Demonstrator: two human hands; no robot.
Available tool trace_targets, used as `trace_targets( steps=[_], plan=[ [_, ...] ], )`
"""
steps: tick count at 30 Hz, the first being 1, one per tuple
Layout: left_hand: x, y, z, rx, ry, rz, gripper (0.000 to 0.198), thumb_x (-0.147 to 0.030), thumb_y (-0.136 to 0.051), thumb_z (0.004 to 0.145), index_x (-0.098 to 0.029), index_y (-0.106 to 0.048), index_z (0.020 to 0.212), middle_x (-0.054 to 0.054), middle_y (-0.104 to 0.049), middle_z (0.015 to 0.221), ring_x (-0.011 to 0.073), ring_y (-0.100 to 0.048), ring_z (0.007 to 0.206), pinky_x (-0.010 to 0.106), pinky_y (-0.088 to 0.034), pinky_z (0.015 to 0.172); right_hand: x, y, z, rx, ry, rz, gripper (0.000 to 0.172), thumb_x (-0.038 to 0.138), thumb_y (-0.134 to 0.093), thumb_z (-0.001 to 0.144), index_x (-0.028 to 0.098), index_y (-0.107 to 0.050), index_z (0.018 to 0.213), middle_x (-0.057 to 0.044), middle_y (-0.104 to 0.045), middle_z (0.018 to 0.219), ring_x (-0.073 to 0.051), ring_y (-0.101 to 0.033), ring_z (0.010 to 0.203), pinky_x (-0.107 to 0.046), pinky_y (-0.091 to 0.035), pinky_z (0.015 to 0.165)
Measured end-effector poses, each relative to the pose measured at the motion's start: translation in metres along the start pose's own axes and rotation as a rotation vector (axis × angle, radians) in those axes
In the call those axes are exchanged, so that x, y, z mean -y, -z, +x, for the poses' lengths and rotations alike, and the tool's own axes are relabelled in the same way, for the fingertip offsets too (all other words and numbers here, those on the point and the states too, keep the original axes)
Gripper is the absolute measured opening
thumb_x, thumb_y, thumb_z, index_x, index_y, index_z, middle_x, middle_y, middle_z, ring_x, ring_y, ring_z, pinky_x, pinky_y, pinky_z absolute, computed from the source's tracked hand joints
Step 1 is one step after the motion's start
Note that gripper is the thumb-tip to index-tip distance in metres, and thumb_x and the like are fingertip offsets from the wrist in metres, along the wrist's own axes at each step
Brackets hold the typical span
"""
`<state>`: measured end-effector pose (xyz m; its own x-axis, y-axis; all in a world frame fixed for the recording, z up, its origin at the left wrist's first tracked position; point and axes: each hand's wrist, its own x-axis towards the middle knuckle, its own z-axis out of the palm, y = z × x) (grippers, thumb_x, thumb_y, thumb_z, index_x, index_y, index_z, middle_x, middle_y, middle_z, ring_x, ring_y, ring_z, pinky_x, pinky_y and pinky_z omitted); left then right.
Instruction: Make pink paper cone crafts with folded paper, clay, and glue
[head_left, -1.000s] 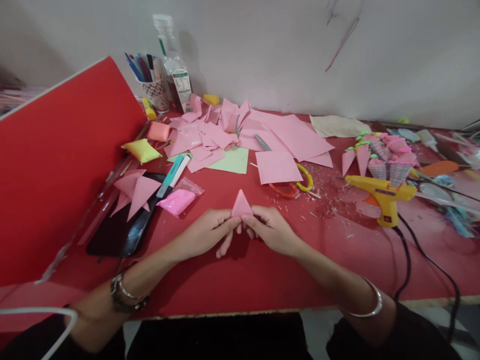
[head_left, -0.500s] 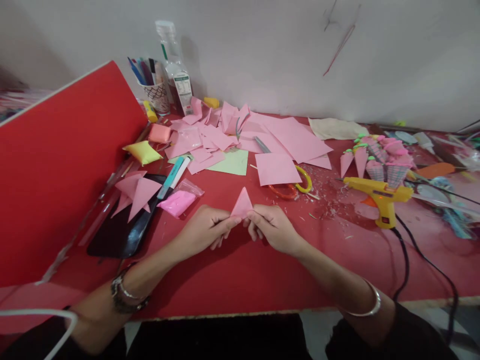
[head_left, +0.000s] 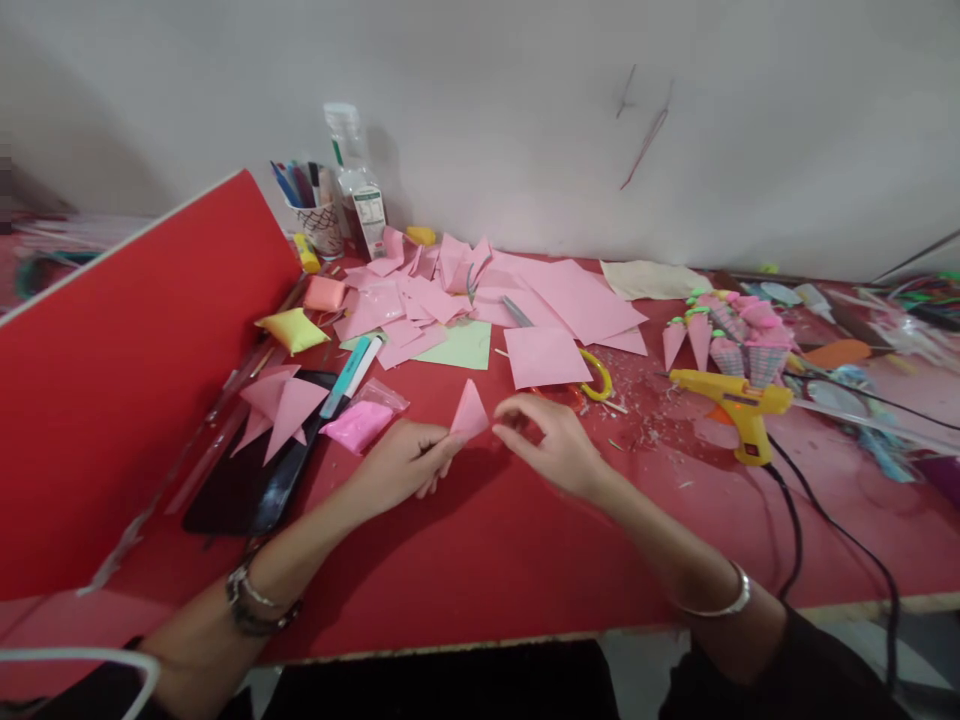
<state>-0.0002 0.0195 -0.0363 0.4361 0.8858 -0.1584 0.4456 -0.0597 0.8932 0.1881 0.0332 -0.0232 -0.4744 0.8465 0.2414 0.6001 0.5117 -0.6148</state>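
Note:
My left hand point(head_left: 401, 465) pinches a small folded pink paper triangle point(head_left: 469, 412) by its lower left edge, just above the red table point(head_left: 525, 540). My right hand point(head_left: 551, 445) hovers right beside the triangle with its fingers loosely spread and nothing in them. A watch is on my left wrist, a bangle on my right.
Pink paper sheets point(head_left: 540, 300) and scraps cover the back of the table, with scissors point(head_left: 589, 375) under one sheet. A yellow glue gun point(head_left: 739, 400) with a black cord stands at the right, by paper cones point(head_left: 731, 335). A red board point(head_left: 127, 370) leans at left beside a phone point(head_left: 247, 470) and folded pink triangles point(head_left: 281, 405).
My right hand has let go of the pink triangle and opened, moving slightly right. My left hand alone holds it now. The view has tilted up a little.

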Motion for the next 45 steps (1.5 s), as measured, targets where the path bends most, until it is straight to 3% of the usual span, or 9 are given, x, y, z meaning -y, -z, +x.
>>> trace_targets(
  steps=[4, 7, 11, 18, 23, 26, 32, 37, 45],
  plan=[
    [0.004, 0.005, 0.003, -0.025, 0.053, 0.106, 0.037, -0.04, -0.035, 0.08, -0.017, -0.043, 0.052, -0.006, -0.045, 0.035, 0.0077, -0.045, 0.036, 0.017, -0.032, 0.041, -0.017, 0.021, 0.009, -0.049, 0.011, -0.565, 0.028, 0.021, -0.051, 0.074, 0.013, -0.052, 0.101, -0.013, -0.056, 0.1, -0.025, -0.049, 0.092, -0.039, -0.039, 0.078],
    [0.004, 0.007, 0.004, -0.077, 0.068, 0.217, 0.038, -0.041, -0.034, 0.08, -0.018, -0.039, 0.05, -0.005, -0.045, 0.037, 0.009, -0.045, 0.037, 0.019, -0.03, 0.042, -0.033, 0.027, 0.012, -0.048, -0.046, -0.713, 0.04, 0.024, -0.053, 0.071, 0.014, -0.048, 0.11, -0.015, -0.052, 0.107, -0.029, -0.047, 0.099, -0.041, -0.039, 0.079],
    [0.0, 0.007, 0.003, -0.135, 0.048, 0.445, 0.037, -0.037, -0.033, 0.08, -0.018, -0.036, 0.049, -0.002, -0.047, 0.042, 0.0113, -0.047, 0.043, 0.021, -0.026, 0.045, -0.046, 0.022, 0.016, -0.057, -0.073, -0.719, 0.037, 0.026, -0.048, 0.073, 0.013, -0.048, 0.108, -0.013, -0.057, 0.101, -0.027, -0.05, 0.095, -0.04, -0.038, 0.08],
    [-0.006, 0.005, 0.002, -0.232, 0.113, 0.792, 0.046, -0.044, -0.029, 0.082, -0.016, -0.053, 0.054, 0.006, -0.054, 0.052, 0.017, -0.05, 0.05, 0.024, -0.02, 0.045, -0.038, 0.029, 0.024, -0.128, -0.089, -0.695, 0.023, 0.014, -0.041, 0.078, 0.016, -0.06, 0.089, -0.007, -0.065, 0.085, -0.021, -0.057, 0.081, -0.039, -0.035, 0.085],
    [-0.01, 0.013, -0.001, -0.414, 0.115, 1.05, 0.048, -0.045, -0.033, 0.081, -0.014, -0.058, 0.054, 0.007, -0.052, 0.047, 0.0184, -0.049, 0.047, 0.025, -0.019, 0.044, -0.026, 0.038, 0.009, -0.149, 0.142, -0.621, 0.027, 0.012, -0.039, 0.078, 0.017, -0.062, 0.091, -0.007, -0.065, 0.09, -0.019, -0.056, 0.081, -0.032, -0.042, 0.074],
    [-0.015, 0.018, -0.006, -0.471, -0.014, 1.021, 0.044, -0.041, -0.032, 0.083, -0.014, -0.06, 0.064, 0.007, -0.058, 0.055, 0.0184, -0.053, 0.053, 0.026, -0.029, 0.048, -0.015, 0.029, -0.011, -0.122, 0.289, -0.618, 0.028, 0.012, -0.037, 0.08, 0.018, -0.062, 0.091, -0.006, -0.065, 0.086, -0.017, -0.057, 0.078, -0.03, -0.043, 0.07],
    [-0.014, -0.003, -0.016, -0.086, -0.564, 0.85, 0.037, -0.039, -0.051, 0.076, -0.017, -0.051, 0.106, 0.008, -0.058, 0.1, 0.0208, -0.054, 0.09, 0.03, -0.043, 0.071, 0.009, 0.001, -0.047, -0.068, 0.42, -0.517, 0.027, 0.016, -0.034, 0.085, 0.015, -0.061, 0.086, -0.006, -0.065, 0.082, -0.015, -0.057, 0.073, -0.026, -0.045, 0.065],
    [-0.009, -0.017, -0.02, -0.03, -0.604, 0.914, 0.019, -0.011, -0.041, 0.081, -0.017, -0.056, 0.092, 0.004, -0.061, 0.082, 0.0156, -0.057, 0.073, 0.026, -0.044, 0.06, 0.013, -0.003, -0.057, -0.036, 0.407, -0.469, 0.025, 0.014, -0.035, 0.083, 0.016, -0.059, 0.09, -0.005, -0.065, 0.082, -0.014, -0.056, 0.075, -0.028, -0.045, 0.072],
    [-0.005, -0.002, -0.025, -0.035, -0.718, 0.994, 0.02, -0.009, -0.04, 0.082, -0.018, -0.058, 0.087, 0.001, -0.062, 0.079, 0.0126, -0.056, 0.068, 0.023, -0.039, 0.055, 0.0, 0.013, -0.067, -0.032, 0.319, -0.524, 0.03, 0.006, -0.039, 0.076, 0.02, -0.059, 0.094, -0.006, -0.062, 0.093, -0.017, -0.054, 0.09, -0.037, -0.04, 0.085]
  ],
)
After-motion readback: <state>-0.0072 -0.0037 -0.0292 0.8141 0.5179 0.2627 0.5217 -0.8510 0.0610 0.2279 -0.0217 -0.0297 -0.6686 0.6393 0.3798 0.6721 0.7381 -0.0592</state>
